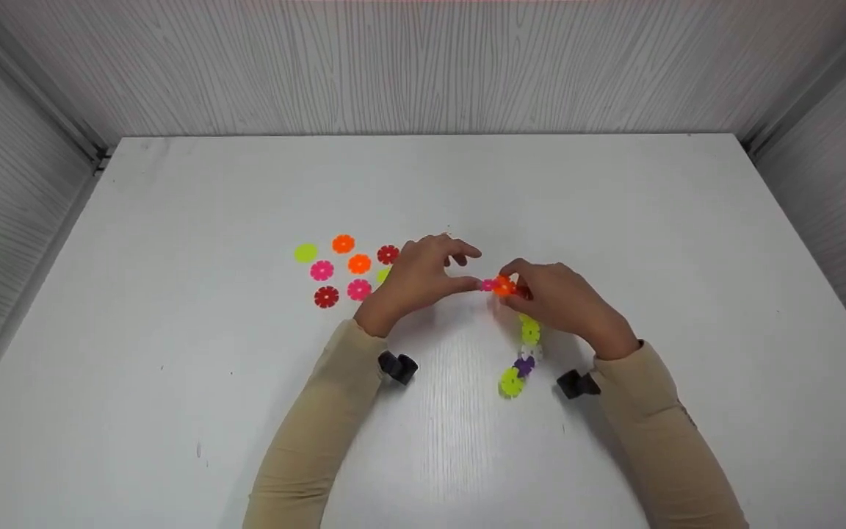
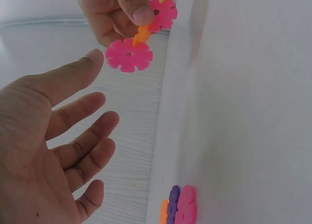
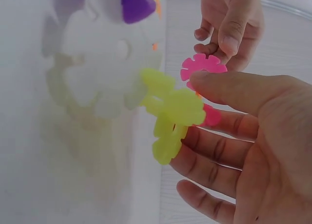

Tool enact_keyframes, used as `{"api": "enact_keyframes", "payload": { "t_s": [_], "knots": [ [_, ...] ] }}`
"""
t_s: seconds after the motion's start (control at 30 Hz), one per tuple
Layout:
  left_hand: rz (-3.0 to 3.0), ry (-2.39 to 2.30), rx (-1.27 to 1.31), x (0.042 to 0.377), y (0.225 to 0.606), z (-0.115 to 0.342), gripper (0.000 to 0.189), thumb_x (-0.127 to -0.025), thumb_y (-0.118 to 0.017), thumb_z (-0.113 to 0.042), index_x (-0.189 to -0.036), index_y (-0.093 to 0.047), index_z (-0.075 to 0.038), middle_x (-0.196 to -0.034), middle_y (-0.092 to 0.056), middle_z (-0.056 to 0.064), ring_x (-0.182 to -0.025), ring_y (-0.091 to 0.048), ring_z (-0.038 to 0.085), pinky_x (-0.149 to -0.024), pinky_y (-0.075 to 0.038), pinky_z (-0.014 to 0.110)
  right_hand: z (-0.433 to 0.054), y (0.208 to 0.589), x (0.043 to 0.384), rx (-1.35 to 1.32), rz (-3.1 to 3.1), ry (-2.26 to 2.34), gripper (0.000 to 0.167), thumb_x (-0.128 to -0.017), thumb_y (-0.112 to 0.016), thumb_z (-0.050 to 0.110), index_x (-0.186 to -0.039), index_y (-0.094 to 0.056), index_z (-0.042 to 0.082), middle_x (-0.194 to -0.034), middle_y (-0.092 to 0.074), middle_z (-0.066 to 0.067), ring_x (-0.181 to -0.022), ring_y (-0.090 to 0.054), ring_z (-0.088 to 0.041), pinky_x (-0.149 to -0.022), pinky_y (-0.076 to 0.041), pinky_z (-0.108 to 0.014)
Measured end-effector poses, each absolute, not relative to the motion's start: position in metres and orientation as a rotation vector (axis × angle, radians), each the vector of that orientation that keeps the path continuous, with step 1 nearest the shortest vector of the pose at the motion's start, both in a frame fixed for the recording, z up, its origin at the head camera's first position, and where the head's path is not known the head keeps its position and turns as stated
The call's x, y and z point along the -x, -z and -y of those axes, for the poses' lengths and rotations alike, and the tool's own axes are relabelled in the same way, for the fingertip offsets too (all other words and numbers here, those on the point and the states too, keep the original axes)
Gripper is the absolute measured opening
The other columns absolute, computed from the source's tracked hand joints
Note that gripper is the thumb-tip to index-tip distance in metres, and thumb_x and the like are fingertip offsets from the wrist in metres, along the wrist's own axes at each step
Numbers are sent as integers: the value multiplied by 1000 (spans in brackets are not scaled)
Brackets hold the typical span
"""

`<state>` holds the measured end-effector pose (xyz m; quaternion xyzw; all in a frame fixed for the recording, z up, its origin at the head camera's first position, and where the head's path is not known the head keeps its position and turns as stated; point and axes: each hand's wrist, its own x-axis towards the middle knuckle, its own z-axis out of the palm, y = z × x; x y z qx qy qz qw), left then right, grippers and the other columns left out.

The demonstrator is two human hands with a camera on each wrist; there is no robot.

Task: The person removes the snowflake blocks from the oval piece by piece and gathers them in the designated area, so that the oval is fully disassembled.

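Note:
My right hand [image 1: 562, 297] pinches a chain of slotted plastic flower discs between thumb and fingers. At the chain's free end is a pink disc [image 2: 129, 54], joined to an orange disc [image 2: 142, 35]. Another pink disc [image 2: 165, 12] follows beside the right thumb. Yellow discs [image 3: 183, 107], a white disc [image 3: 105, 53] and a purple disc [image 1: 524, 366] trail below towards the near side, ending in a yellow disc [image 1: 511, 383]. My left hand [image 1: 423, 272] has its fingers loosely spread. Its thumb tip is right by the end pink disc; whether they touch, I cannot tell.
Loose discs lie left of the left hand: orange [image 1: 343, 244], red [image 1: 326, 297], pink [image 1: 322, 270] and yellow [image 1: 305, 253], among several. The left hand partly covers this group. Panels stand behind and beside the white table [image 1: 173, 411].

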<state>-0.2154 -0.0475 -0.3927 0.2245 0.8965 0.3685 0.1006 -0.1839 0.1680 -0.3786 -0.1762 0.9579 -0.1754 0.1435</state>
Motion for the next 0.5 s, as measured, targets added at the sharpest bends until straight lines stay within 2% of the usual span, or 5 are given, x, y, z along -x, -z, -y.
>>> {"api": "enact_keyframes", "payload": {
  "t_s": [0.23, 0.5],
  "knots": [
    [-2655, -1059, -694, 214, 398, 42, 41, -83, -74, -37, -118, -69, -15, -113, -69, 4, -100, -59, 21, -86, -50, 33, -166, 381, 184, 561, -2795, 539, 40, -91, -67, 25, -126, -57, 7, -87, -68, -8, -71, -55, -18, -68, -54, -29],
    [-2684, -1006, -694, 211, 398, 38, 34, -83, -74, -37, -109, -72, -15, -106, -70, 2, -94, -61, 18, -84, -50, 32, -165, 378, 183, 601, -2819, 527, 41, -91, -67, 26, -126, -58, 7, -80, -66, -6, -71, -53, -21, -84, -44, -40]
  ]
}}
